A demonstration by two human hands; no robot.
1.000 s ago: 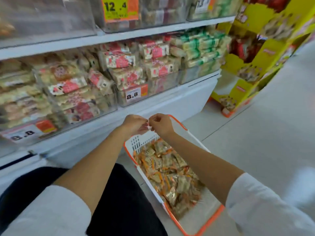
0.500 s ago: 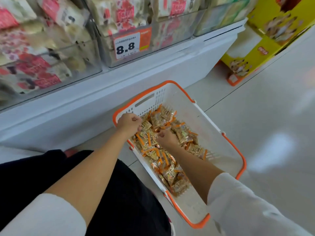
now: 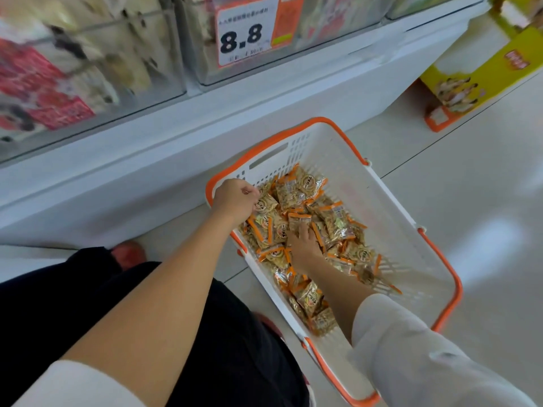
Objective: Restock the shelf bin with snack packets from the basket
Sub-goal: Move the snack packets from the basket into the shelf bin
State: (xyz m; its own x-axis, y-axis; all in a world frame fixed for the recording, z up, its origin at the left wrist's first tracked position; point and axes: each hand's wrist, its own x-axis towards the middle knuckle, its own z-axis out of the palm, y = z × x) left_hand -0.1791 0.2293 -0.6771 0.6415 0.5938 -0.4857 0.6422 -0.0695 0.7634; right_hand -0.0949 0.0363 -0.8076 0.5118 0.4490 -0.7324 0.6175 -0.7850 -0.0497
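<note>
Both hands have dropped into the basket (image 3: 390, 207) for another load: left hand (image 3: 235, 201) pinches a packet (image 3: 266, 204), right hand (image 3: 304, 244) grip unclear.

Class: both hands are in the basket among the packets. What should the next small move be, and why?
Probably curl the right hand round the packets under it. Its fingers lie straight on the pile, gripping nothing, while the left hand seems to pinch one packet at the far end of the basket. Both hands could then lift to the bin.
</note>
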